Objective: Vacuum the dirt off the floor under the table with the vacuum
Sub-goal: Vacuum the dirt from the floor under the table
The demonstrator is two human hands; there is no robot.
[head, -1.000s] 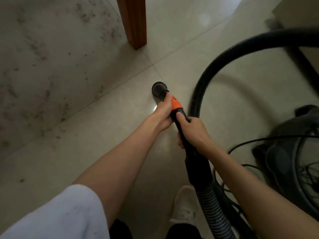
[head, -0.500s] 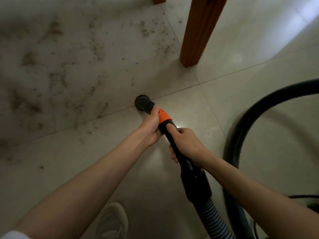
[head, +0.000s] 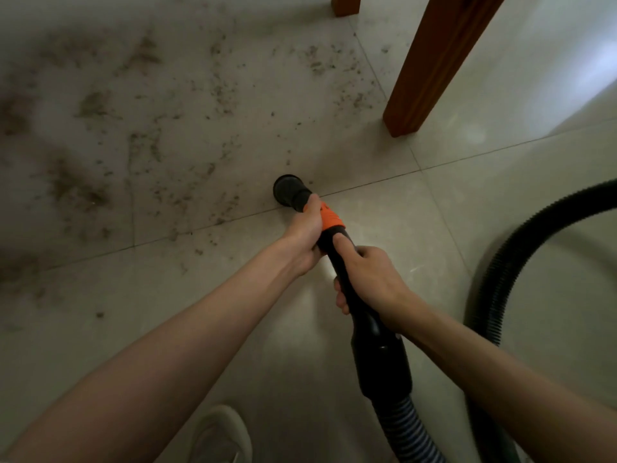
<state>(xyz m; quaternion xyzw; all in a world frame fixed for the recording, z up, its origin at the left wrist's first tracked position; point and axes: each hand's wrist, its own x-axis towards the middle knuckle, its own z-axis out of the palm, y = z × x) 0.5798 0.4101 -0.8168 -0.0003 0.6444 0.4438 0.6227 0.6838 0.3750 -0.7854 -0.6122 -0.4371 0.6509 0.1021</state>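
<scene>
Both hands are gripping the black vacuum wand (head: 337, 259), one ahead of the other. Left hand (head: 305, 235) is wrapping its fingers round the wand at the front, just behind the nozzle and partly covering the orange collar (head: 331, 220). Right hand (head: 370, 279) is clasping the wand a little farther back, its thumb lying along the top of the tube and its fingers curling underneath.

The round black nozzle (head: 288, 192) is pointing forward and down at the tiled floor (head: 500, 212), sitting right at a grout line; whether it is touching the tile cannot be told. Dirt (head: 150, 145) is lying scattered in dark specks and smudged patches over the tiles ahead and to the left of the nozzle, the nearest specks just beside it.

Behind the right hand the wand is widening into a thick black cuff (head: 382, 362), which is joining a ribbed grey hose (head: 410, 432) running off the bottom edge. A second stretch of black ribbed hose (head: 507, 262) is arching across the right side of the floor.

One wooden desk leg (head: 430, 65) is standing on the floor up and to the right of the nozzle, and the foot of another leg (head: 345, 5) is showing at the top edge. A light-coloured shoe (head: 223, 436) is showing at the bottom, between the forearms.
</scene>
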